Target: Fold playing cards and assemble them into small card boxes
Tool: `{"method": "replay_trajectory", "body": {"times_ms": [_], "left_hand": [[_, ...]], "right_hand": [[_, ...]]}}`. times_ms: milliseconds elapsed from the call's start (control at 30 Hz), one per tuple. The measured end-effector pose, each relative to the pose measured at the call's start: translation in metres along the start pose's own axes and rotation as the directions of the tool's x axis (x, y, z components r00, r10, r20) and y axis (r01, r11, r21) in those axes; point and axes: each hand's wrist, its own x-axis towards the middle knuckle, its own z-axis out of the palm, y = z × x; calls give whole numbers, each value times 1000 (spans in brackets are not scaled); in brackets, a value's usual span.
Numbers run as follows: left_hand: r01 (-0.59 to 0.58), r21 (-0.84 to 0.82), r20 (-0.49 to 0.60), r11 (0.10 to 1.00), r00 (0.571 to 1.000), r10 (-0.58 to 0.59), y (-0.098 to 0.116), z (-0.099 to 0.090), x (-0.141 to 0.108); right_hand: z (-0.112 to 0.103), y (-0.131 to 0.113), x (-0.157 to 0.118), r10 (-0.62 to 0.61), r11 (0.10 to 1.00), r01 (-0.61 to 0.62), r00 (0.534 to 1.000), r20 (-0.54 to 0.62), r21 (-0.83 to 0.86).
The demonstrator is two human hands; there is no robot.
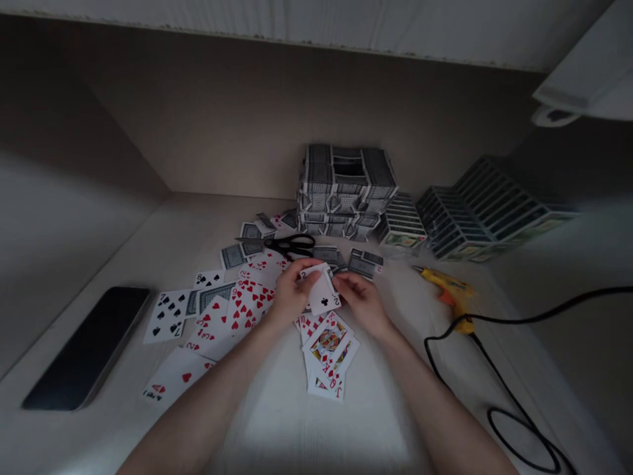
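A two of clubs playing card [322,295] is tilted between my hands, its face toward me. My left hand [291,293] pinches it with the thumb across its face. The fingers of my right hand [363,300] close on its right edge. Just below lies a small overlapping pile of red face cards [329,343], a king of diamonds on top. Left of my left hand, red-suit cards [252,300] spread out in overlapping rows. Black-handled scissors [291,247] rest on cards beyond my hands.
A box-like structure of folded cards [346,191] stands at the back. Right of it are stacked card packs [403,221] and more packs [475,211]. A yellow glue gun [457,297] with a black cord lies right; a dark phone [89,349] lies left, near a seven of spades [168,316].
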Motion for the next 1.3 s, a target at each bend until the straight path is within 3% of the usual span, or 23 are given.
{"method": "replay_trajectory", "body": {"times_ms": [200,367,467,767,1033,1300], "left_hand": [[-30,11,25,999,999,30,1,3,-3],[87,-144,69,986,995,-78,3,3,-2],[145,-154,111,977,985,-129,1,2,-1],[139,-82,18,987,990,-138,-4,1,4],[234,-181,149,955,967,-208,-1,-4,10],[312,-234,211,921,941,-265,1,-6,11]], "right_hand": [[0,2,1,22,999,-21,999,-33,35],[1,1,2,38,993,-22,990,-137,115],[1,-1,3,35,990,-8,981,-191,139],[-8,1,7,105,974,-91,993,-57,206],[-10,0,6,150,964,-139,988,-32,225],[-10,1,6,168,963,-154,985,-45,223]]}}
